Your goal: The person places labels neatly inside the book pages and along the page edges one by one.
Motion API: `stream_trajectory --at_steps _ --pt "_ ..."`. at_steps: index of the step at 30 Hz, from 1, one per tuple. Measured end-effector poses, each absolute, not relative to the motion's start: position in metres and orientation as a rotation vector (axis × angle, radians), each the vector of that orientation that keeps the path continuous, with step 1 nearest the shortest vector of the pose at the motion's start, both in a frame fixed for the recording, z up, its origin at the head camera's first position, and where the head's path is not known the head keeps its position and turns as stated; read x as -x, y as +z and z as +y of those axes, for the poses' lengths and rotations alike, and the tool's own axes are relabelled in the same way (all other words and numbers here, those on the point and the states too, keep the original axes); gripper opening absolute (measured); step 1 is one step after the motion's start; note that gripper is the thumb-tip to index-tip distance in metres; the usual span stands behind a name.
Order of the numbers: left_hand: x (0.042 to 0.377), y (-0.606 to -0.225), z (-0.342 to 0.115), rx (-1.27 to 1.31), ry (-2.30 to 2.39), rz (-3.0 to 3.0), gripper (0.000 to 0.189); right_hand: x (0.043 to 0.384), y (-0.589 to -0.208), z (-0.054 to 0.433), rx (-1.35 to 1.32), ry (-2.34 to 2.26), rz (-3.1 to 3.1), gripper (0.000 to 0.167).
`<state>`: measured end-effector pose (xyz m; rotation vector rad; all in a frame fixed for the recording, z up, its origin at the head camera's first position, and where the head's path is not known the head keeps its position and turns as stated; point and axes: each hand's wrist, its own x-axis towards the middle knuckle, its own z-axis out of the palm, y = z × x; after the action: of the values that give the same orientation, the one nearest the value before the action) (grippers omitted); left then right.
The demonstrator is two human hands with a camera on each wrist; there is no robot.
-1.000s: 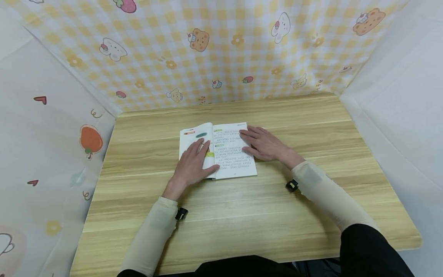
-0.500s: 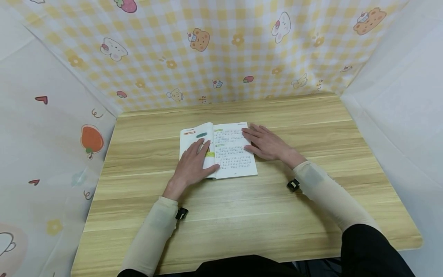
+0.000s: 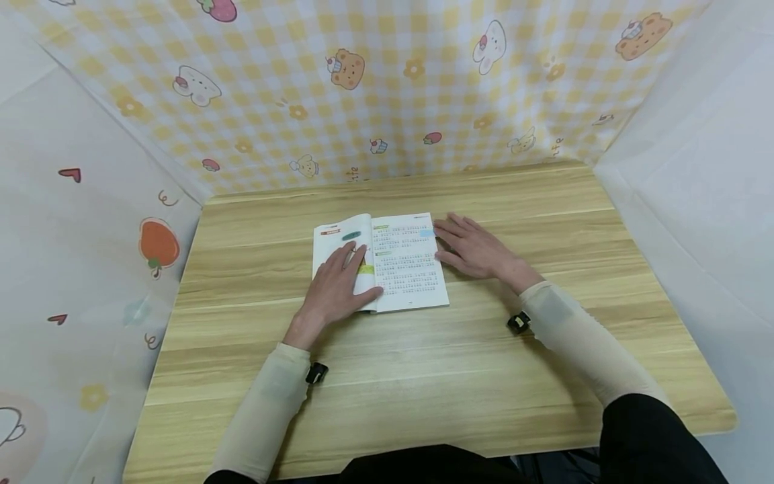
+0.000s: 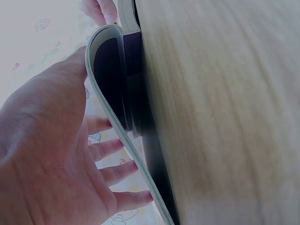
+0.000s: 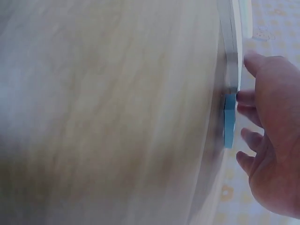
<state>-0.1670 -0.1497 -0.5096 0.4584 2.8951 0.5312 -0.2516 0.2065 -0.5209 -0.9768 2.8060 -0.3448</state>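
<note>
An open book (image 3: 411, 269) lies on the table with printed text on its right page. A small pale blue strip, like a sticky note (image 3: 426, 233), sits near that page's right edge. My left hand (image 3: 335, 286) rests spread on the left page, thumb reaching across the spine; the left wrist view shows its fingers along the bulging page (image 4: 101, 96). My right hand (image 3: 474, 249) is just right of the book, fingers extended with fingertips at the page edge. In the right wrist view, a flat teal block (image 5: 229, 121) lies beside the book under those fingers, hidden in the head view.
The wooden table (image 3: 387, 390) extends around the book. A yellow checked cloth (image 3: 411, 101) hangs behind it, and white cloths (image 3: 109, 269) stand at both sides. A small black device (image 3: 317, 373) is worn on each wrist.
My right hand has slid right, off the right page to its edge, uncovering the pale blue strip. My left hand and the book have stayed in place.
</note>
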Motion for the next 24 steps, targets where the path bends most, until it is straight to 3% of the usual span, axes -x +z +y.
stream_trajectory --at_steps 13,24 --pt "0.168 -0.510 -0.150 -0.464 0.552 2.888 0.105 0.255 -0.521 0.223 0.834 -0.503 2.927 0.069" --pt "0.167 -0.509 -0.150 -0.468 0.558 2.884 0.106 0.239 -0.519 0.246 0.905 -0.620 2.909 0.066"
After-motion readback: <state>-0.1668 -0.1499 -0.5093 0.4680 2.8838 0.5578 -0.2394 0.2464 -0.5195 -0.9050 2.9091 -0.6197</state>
